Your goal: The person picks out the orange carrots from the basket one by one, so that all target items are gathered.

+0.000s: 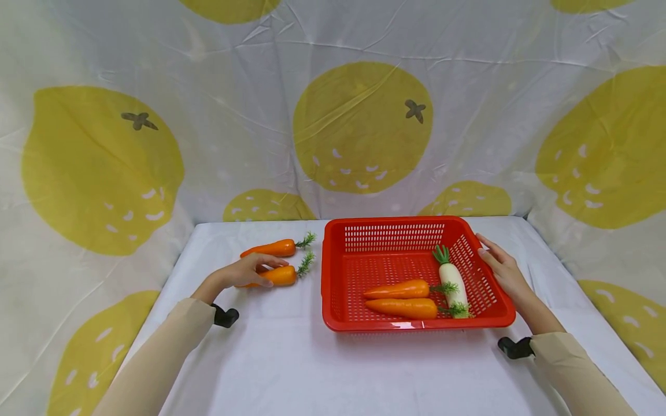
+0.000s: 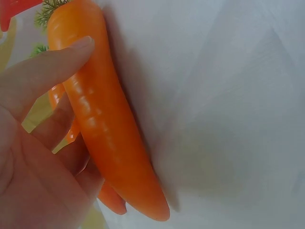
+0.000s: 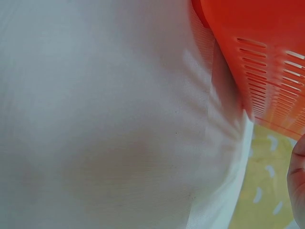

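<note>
My left hand grips an orange carrot with a green leafy top, the thumb lying across it and the fingers on its other side. Just beyond lies a second carrot on the table. To the right stands a red plastic basket with slotted walls. Two carrots and a white radish with a green top lie inside it. At the basket's right rim, the fairly straight fingers of my right hand touch the outer side; only a sliver of this hand shows in the right wrist view.
A white cloth covers the table. Behind it and along both sides hangs a pale curtain printed with yellow fruit. Black wrist straps sit at both sleeve cuffs.
</note>
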Demonstrator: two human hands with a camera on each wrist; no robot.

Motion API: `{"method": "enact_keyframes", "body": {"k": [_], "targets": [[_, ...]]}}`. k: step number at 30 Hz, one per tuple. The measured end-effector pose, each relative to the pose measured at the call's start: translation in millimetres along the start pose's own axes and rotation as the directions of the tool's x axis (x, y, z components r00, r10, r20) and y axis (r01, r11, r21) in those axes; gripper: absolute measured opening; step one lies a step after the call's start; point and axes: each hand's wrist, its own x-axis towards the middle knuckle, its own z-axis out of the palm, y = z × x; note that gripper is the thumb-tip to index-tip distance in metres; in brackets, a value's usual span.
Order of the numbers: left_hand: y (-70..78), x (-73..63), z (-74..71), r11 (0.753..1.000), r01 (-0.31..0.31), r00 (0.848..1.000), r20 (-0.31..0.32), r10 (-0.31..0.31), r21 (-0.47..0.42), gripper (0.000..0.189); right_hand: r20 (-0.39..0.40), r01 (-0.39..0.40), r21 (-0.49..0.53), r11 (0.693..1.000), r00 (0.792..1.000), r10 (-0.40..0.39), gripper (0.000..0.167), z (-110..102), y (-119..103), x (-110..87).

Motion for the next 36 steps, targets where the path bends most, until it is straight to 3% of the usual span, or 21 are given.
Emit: {"method": "enact_keyframes", "body": {"k": [13, 19, 24, 36], "targets": [[2.1, -1.6, -1.3, 1.0, -0.007, 1.0, -0.005, 0.007, 0.009, 0.049, -0.008, -0.009, -0.047, 0.999, 1.0, 0.009, 0.06, 0.1, 2.2, 1.0], [1.0, -1.2, -4.1, 0.996, -0.077, 0.997, 0.001, 0.077, 0.048, 0.049, -0.011, -0.023, -0.104, 0.994, 1.0, 0.022, 0.06, 1.6, -1.5, 0.7], [6.4, 0.6, -10.7, 0.998, -0.029, 0.999, -0.013, 0.03, 0.056, 0.051, -0.009, -0.028, -0.079, 0.996, 1.0, 0.027, 0.06, 6.0, -12.3, -4.4], [50.2, 12.8, -23.4, 0.996, -0.088, 0.995, -0.041, 0.088, -0.006, 0.054, -0.009, 0.001, -0.023, 1.0, 1.0, -0.001, 0.059, -1.2, 1.8, 2.1]]}}
